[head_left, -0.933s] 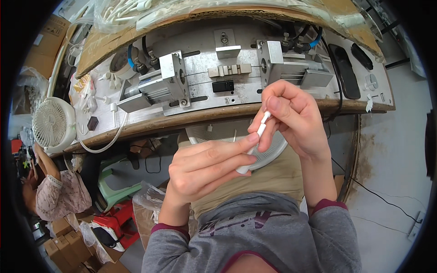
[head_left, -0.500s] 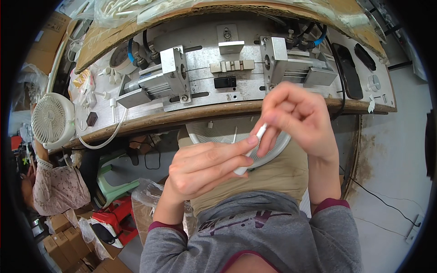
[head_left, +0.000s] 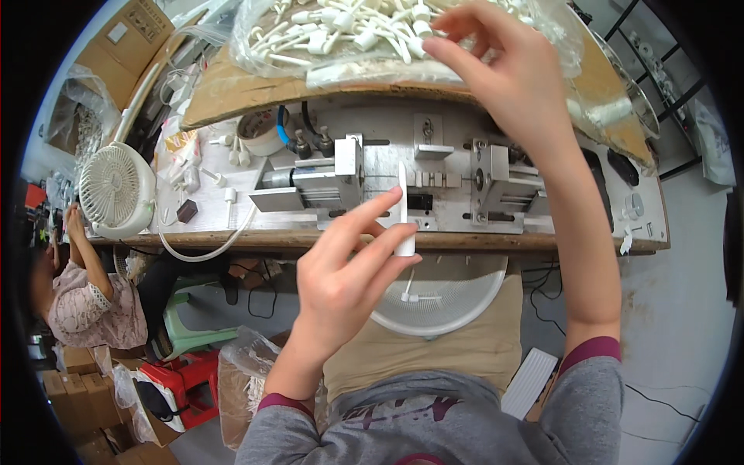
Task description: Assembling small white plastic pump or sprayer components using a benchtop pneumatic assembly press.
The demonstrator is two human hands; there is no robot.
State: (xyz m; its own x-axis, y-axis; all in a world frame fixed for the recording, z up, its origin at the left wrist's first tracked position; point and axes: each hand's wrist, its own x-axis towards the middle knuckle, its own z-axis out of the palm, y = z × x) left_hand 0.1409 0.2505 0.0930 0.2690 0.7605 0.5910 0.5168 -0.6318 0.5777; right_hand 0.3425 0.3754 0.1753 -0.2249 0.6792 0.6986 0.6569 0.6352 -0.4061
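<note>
Between the fingers of my left hand [head_left: 333, 275], a slender white plastic piece [head_left: 404, 203] with a wider lower end stands nearly upright. It is held above the front edge of the bench, before a metal jig [head_left: 350, 167]. My right hand [head_left: 515, 66] is stretched far forward over a heap of white stemmed plastic parts [head_left: 322, 31] in a clear bag. Its thumb and forefinger are apart beside a white part at the heap's near edge; whether they touch it I cannot make out. On my lap rests a white mesh basket [head_left: 490, 291] with a small white part inside.
The bag lies on a raised cardboard sheet [head_left: 225, 89] above the jig. A white fan [head_left: 116, 190], a tape roll [head_left: 263, 132] and loose white pieces are on the bench's left. Another person [head_left: 97, 302] sits at far left, near a red stool [head_left: 190, 380].
My right hand has left the white piece and moved up and forward to the heap. The left hand has raised the piece and turned it more upright. The view has shifted forward.
</note>
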